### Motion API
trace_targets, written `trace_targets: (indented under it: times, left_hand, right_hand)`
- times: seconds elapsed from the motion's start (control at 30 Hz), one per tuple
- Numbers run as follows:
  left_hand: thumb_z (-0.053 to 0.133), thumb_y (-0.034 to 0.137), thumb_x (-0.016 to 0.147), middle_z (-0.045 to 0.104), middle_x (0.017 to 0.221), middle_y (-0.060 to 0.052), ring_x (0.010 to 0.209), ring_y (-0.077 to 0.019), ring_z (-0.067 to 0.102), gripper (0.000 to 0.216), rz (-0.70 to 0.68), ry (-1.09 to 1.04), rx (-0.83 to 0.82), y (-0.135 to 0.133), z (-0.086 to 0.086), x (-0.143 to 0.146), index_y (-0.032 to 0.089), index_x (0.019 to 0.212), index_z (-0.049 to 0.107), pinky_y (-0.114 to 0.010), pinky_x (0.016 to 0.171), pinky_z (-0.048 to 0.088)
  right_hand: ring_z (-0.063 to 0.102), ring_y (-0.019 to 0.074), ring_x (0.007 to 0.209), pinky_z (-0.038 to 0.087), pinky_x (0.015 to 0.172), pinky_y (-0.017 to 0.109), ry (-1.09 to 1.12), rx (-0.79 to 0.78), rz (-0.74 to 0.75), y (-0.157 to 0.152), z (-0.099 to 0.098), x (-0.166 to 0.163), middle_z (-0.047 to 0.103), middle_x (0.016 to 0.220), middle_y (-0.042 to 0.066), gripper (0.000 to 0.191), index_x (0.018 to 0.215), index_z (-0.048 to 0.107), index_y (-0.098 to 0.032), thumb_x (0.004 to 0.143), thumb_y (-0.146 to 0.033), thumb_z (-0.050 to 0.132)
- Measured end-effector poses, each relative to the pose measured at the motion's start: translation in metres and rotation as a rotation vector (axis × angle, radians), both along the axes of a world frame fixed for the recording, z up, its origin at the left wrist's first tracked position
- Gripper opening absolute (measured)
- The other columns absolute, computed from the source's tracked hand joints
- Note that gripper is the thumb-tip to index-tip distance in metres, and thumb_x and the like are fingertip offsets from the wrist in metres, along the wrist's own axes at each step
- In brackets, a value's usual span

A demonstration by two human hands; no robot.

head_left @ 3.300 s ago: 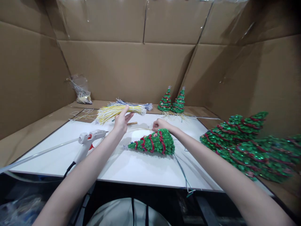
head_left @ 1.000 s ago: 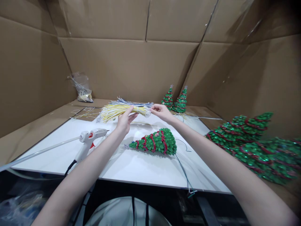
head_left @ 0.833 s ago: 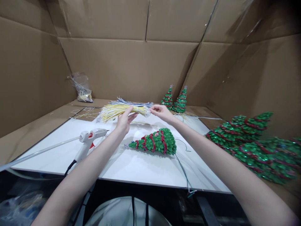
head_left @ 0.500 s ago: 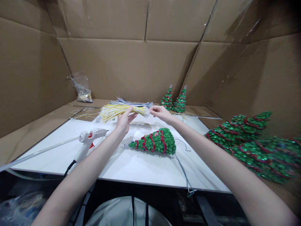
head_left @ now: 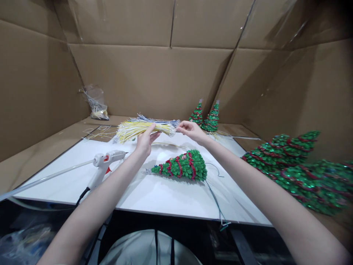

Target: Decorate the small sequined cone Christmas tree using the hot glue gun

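Since three seconds ago the right hand (head_left: 190, 130) has left the base of the lying tree (head_left: 182, 168) and gone to the far end of the white board (head_left: 154, 191), where it now meets the right tip of the yellow wire bundle (head_left: 143, 129). Over the last second little has changed; both hands have kept their places at the bundle.

That bundle lies across the far edge of the board, fanned at its left end, with a thinner bluish-white bundle (head_left: 157, 120) just behind it. The left hand (head_left: 145, 141) clasps its middle from below, thumb over the top and fingers curled round. The right hand's fingertips are pinched together at the cut ends, apparently on one or a few strands, though the view is too small to say how many.

Judged by the look, these wires are light, thin and springy: one strand would slide out freely if the rest are clamped at the waist, while a loose hold would let the whole sheaf splay. The tips are the place to pinch.

On the left of the board lies a glue gun (head_left: 106, 162), untouched. Two small trees (head_left: 205, 117) stand at the far cardboard wall (head_left: 149, 77), and larger green trees (head_left: 292, 165) lie piled at the right.
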State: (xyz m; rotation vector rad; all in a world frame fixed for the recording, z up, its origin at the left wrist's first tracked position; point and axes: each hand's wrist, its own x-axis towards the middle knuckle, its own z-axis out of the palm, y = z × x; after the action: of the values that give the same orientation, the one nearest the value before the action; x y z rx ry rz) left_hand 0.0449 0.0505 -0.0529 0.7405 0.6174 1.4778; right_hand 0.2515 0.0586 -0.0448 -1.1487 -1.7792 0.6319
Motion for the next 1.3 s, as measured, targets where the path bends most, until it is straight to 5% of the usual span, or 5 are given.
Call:
trace_targets:
  times: [0.4, 0.67, 1.3]
  left_hand:
    - [0.077, 0.023, 0.063, 0.069, 0.076, -0.002, 0.063, -0.0127, 0.066, 0.023, -0.001, 0.005, -0.015, 0.002, -0.002, -0.001, 0.013, 0.079, 0.065, -0.026, 0.072, 0.054]
    - [0.078, 0.022, 0.063, 0.069, 0.076, -0.003, 0.063, -0.0127, 0.066, 0.023, 0.0, 0.014, -0.014, -0.003, 0.0, 0.001, 0.012, 0.079, 0.065, -0.028, 0.074, 0.053]
    - [0.076, 0.026, 0.068, 0.068, 0.077, 0.0, 0.061, -0.0114, 0.065, 0.021, 0.176, -0.074, 0.006, 0.006, 0.011, -0.01, 0.015, 0.083, 0.065, -0.023, 0.066, 0.054]
  right_hand:
    - [0.038, 0.0118, 0.058, 0.03, 0.054, 0.027, -0.109, 0.071, -0.037, -0.003, -0.001, 0.006, 0.047, 0.066, -0.001, 0.03, 0.077, 0.063, -0.018, 0.073, -0.047, 0.061]
    - [0.042, 0.0138, 0.062, 0.034, 0.06, 0.028, -0.246, 0.227, -0.212, 0.004, -0.001, 0.007, 0.043, 0.065, 0.0, 0.013, 0.062, 0.06, -0.018, 0.07, -0.027, 0.065]
    - [0.038, 0.0138, 0.05, 0.026, 0.052, 0.029, -0.246, 0.02, -0.689, 0.003, -0.033, 0.093, 0.042, 0.046, -0.002, 0.023, 0.053, 0.06, -0.019, 0.058, -0.039, 0.069]
